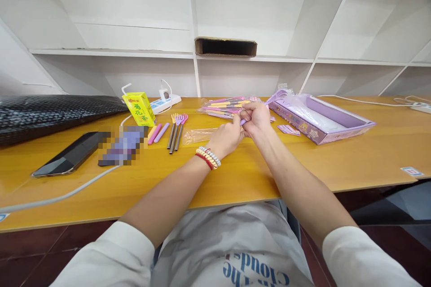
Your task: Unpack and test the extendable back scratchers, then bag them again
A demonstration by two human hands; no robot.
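Note:
Over the middle of the desk, my left hand (228, 135) and my right hand (257, 119) are closed close together around a purple back scratcher (243, 122). Its handle shows between my fingers, and a purple claw (278, 95) projects beyond my right hand; the part between is hidden. Left of my hands lie several metal back scratcher rods with yellow, purple and pink claws (178, 119). Beside them are loose grips (158, 133) in yellow, pink and purple. A clear plastic sleeve (198, 135) lies by my left hand, and behind are packaged back scratchers (222, 106).
An open purple box (319, 136) stands right, with a small pink card (288, 130) beside it. At left are a yellow drink carton (139, 110), a phone (70, 154), a blurred dark item (123, 145), a white cable (77, 190) and a power strip (168, 102). White shelves rise behind.

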